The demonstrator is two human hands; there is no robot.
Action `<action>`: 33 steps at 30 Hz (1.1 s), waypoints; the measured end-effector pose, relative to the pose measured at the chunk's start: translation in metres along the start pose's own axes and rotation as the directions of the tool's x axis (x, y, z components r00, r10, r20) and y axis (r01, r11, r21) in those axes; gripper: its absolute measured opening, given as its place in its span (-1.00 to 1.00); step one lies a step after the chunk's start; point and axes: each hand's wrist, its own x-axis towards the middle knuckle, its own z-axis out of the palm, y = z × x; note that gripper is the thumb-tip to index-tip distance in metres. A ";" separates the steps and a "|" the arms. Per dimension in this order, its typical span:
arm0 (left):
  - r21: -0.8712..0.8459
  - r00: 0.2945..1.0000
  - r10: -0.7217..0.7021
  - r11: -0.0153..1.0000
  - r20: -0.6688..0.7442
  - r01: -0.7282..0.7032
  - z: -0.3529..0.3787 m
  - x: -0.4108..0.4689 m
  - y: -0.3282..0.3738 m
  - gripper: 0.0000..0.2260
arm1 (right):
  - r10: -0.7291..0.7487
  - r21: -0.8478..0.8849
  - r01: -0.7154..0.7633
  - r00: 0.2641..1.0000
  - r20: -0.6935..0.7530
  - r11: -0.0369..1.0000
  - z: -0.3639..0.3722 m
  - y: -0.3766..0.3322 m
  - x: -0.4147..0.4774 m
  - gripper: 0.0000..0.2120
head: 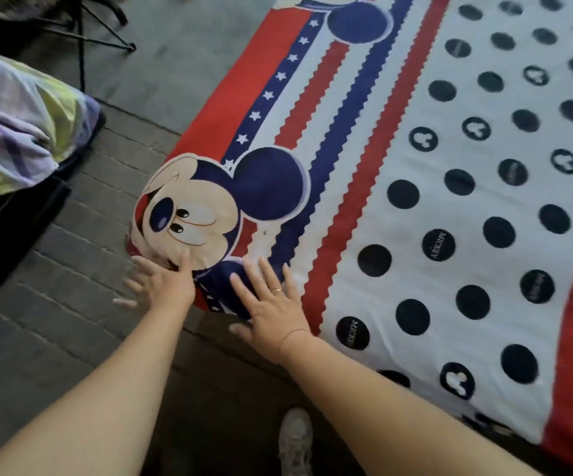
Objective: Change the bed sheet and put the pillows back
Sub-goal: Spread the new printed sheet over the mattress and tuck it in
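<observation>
Nearest me: one shoe [295,438] on the brick floor [72,269], below my arms. Both hands are splayed and hold nothing. Left hand [164,286] sits at the bed sheet [415,166] corner, one finger on the cartoon mouse face; right hand [271,310] lies flat on the sheet just beside it. Right of the hands, dark dots read "MICKEY". Far left: pastel cloth bundle [27,132], then black stand legs [99,29].

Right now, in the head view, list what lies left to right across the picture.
Crumpled pastel checked cloth bundle → left hand → right hand → white navy-dotted panel of the red-and-blue striped bed sheet.
</observation>
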 end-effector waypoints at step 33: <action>-0.430 0.950 0.202 0.899 0.237 -0.084 0.222 -0.482 0.111 -0.27 | 0.805 0.802 -0.082 -0.109 0.582 -0.591 0.088 0.268 -0.461 -0.35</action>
